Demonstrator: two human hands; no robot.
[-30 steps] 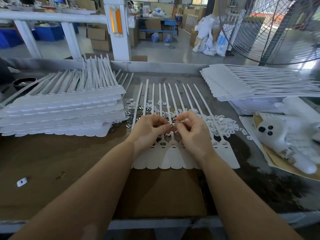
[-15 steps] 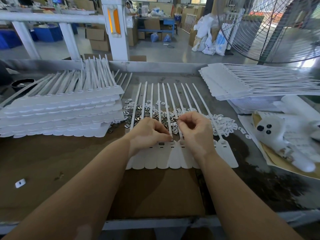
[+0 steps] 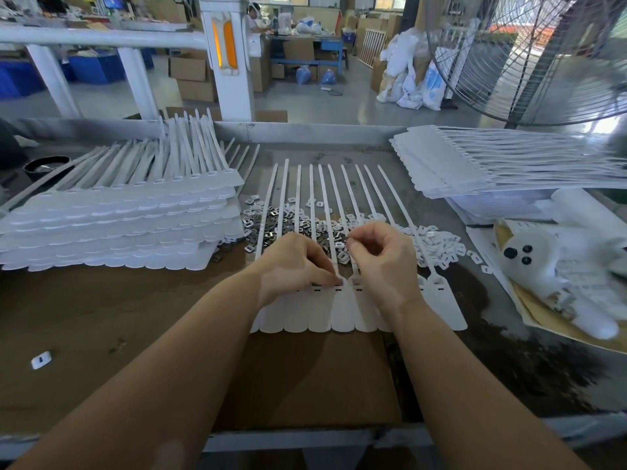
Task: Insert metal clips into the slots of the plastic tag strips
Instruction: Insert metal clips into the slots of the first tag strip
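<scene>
A row of white plastic tag strips (image 3: pixel 342 313) lies flat in front of me, tag ends toward me and thin tails pointing away. My left hand (image 3: pixel 291 266) rests on the row, thumb and forefinger pinched on a small metal clip at a slot near the middle. Just right of it, my right hand (image 3: pixel 383 262) hovers over the row with fingers curled shut and thumb against forefinger; what it holds is hidden. Loose metal clips (image 3: pixel 271 225) lie in a pile under the tails, with small white plastic pieces (image 3: pixel 437 242) beside them.
A tall stack of tag strips (image 3: pixel 118 225) sits at the left, and another stack (image 3: pixel 458 164) lies on a clear box at the right. White gloves on paper (image 3: pixel 543 266) are at the right, a big fan (image 3: pixel 543 62) behind. A black bowl (image 3: pixel 44 166) stands far left.
My hands were together above the clip pile. The left hand has come down toward me onto a slot of the row, and the right hand has drawn slightly apart from it.
</scene>
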